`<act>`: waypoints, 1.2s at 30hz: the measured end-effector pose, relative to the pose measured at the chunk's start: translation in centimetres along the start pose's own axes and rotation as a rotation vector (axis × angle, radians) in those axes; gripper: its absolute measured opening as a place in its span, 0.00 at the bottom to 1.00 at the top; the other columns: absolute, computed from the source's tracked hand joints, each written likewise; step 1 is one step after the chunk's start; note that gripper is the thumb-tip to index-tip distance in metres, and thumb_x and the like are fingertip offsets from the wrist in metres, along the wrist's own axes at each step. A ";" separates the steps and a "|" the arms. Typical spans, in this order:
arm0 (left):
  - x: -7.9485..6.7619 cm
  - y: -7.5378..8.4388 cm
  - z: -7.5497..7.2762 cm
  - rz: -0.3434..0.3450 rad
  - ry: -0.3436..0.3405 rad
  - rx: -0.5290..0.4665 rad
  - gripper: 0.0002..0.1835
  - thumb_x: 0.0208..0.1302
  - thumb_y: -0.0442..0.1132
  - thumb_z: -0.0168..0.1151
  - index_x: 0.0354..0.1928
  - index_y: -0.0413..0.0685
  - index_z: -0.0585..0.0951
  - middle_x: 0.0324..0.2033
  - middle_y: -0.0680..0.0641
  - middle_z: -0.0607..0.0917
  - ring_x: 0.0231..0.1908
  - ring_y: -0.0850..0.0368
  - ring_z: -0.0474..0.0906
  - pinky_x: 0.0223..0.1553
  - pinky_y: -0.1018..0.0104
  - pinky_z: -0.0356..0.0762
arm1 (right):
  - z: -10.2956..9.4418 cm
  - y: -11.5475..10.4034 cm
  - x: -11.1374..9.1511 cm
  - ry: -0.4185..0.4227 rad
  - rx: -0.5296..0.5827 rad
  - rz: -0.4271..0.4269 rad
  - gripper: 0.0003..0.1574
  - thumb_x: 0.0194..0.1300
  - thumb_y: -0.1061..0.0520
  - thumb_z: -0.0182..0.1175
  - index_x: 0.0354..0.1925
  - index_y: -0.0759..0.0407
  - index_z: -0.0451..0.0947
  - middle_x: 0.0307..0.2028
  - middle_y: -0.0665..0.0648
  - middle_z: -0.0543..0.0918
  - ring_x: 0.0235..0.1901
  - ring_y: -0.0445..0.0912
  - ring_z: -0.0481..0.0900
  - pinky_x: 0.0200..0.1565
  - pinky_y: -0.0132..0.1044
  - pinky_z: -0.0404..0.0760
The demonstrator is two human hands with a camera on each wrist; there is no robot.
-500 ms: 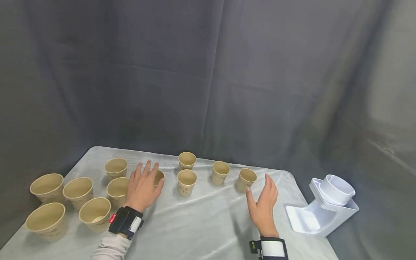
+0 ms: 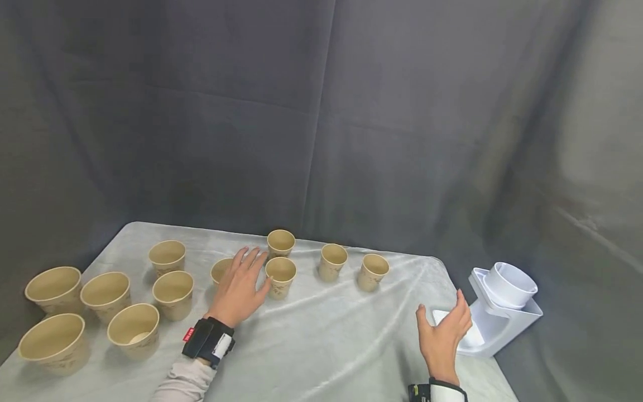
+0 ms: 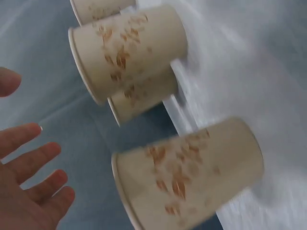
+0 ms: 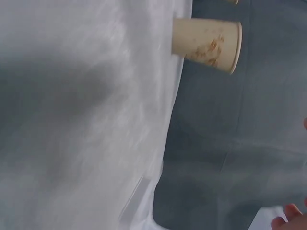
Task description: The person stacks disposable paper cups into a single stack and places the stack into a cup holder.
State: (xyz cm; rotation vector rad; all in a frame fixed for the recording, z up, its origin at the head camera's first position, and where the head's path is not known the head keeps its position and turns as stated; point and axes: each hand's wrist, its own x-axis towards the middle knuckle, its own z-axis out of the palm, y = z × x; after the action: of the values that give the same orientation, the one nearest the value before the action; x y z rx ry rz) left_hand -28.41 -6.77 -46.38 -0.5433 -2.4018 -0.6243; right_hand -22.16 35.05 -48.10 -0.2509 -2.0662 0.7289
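My left hand [image 2: 239, 291] hovers over the table among beige paper cups, its fingers spread and holding nothing. Partly hidden behind it is a small cup [image 2: 220, 269], while another small cup [image 2: 280, 273] stands just right of its fingers. In the left wrist view the fingers [image 3: 33, 163] are apart from the nearest printed cup [image 3: 192, 175]. My right hand [image 2: 443, 338], empty with thumb and fingers apart, is in front of a white plastic stand [image 2: 519, 329] topped by a round white cylinder [image 2: 511, 286]. Only fingertips [image 4: 291, 213] show in the right wrist view.
Several larger beige cups, among them a wide one [image 2: 55, 343], stand upright at the table's left. More small cups, including one at the right [image 2: 373, 272], line the back. A grey curtain [image 2: 311, 123] hangs behind the white-covered table [image 2: 321, 357].
My right hand has moved right, away from the rightmost small cup and to the white stand. My left hand has shifted slightly right, toward the small cups. The head view has turned slightly.
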 end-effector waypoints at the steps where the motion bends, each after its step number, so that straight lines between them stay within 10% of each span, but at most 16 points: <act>1: 0.1 0.2 0.2 0.013 0.009 -0.003 0.29 0.56 0.49 0.56 0.58 0.42 0.71 0.58 0.38 0.72 0.62 0.40 0.59 0.61 0.47 0.58 | -0.2 0.3 0.0 0.025 -0.002 0.010 0.56 0.47 0.55 0.65 0.69 0.57 0.47 0.62 0.68 0.56 0.60 0.60 0.52 0.57 0.59 0.51; 12: 0.9 0.4 2.7 0.017 -0.028 -0.058 0.31 0.53 0.48 0.60 0.59 0.44 0.71 0.59 0.40 0.71 0.60 0.42 0.62 0.58 0.47 0.62 | -2.4 4.5 1.4 0.368 -0.045 0.109 0.54 0.41 0.60 0.64 0.66 0.59 0.52 0.59 0.67 0.55 0.57 0.59 0.51 0.59 0.52 0.49; 21: 1.4 0.8 5.4 -0.084 -0.086 -0.198 0.37 0.51 0.47 0.63 0.64 0.43 0.66 0.62 0.36 0.65 0.62 0.41 0.59 0.57 0.46 0.65 | -4.6 7.7 2.5 0.161 -0.022 0.383 0.60 0.51 0.57 0.61 0.70 0.60 0.33 0.66 0.69 0.46 0.67 0.58 0.41 0.67 0.46 0.40; 36: 1.6 0.6 6.6 -0.136 -0.072 -0.220 0.36 0.46 0.42 0.67 0.61 0.46 0.70 0.57 0.41 0.69 0.52 0.44 0.70 0.51 0.50 0.70 | -6.1 11.3 2.6 -0.052 -0.066 0.503 0.46 0.61 0.57 0.50 0.67 0.73 0.38 0.62 0.82 0.50 0.64 0.70 0.46 0.66 0.55 0.45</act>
State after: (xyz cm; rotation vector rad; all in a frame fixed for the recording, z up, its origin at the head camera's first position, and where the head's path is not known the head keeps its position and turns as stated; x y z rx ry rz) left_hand -32.14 -2.33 -49.87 -0.5027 -2.4683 -0.9507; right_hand -19.78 47.73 -50.30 -0.8162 -2.0966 0.9718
